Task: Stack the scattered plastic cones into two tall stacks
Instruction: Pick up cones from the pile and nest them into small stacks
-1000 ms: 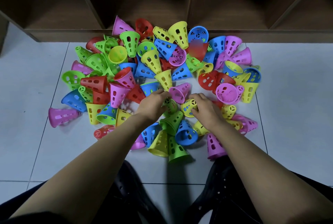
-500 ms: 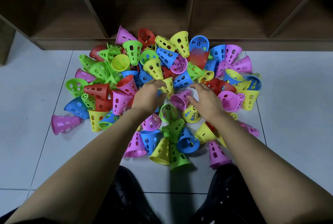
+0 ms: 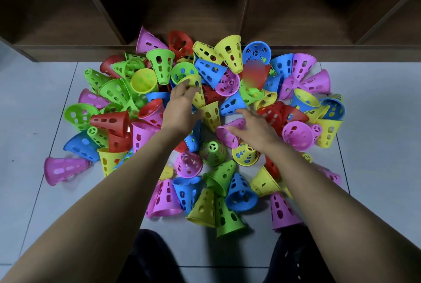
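The cones lie in one loose heap on the floor tiles in front of me, tipped every way, touching and overlapping, with no stack started that I can see. My left hand reaches into the far middle of the heap with fingers spread and only slightly bent, the tips on the rim of a yellow cone; I can't make out a closed grip on it. My right hand is spread flat and loose over a pink cone that lies on its side, holding nothing. I judge these to be thin moulded plastic, very light, stiff enough to keep their shape but springy at the wide mouth, and smooth, so they would skate on the tiles if nudged. The holes in the walls give my fingertips purchase. The best hold is probably a pinch across the narrow end or thumb and fingers round the wall, leaving the mouth free to drop over the next one. Off to the right a yellow one seems to sit nested in a blue one. Behind the heap stands a wooden shelf; its compartments are dark, and I can't tell what they hold.
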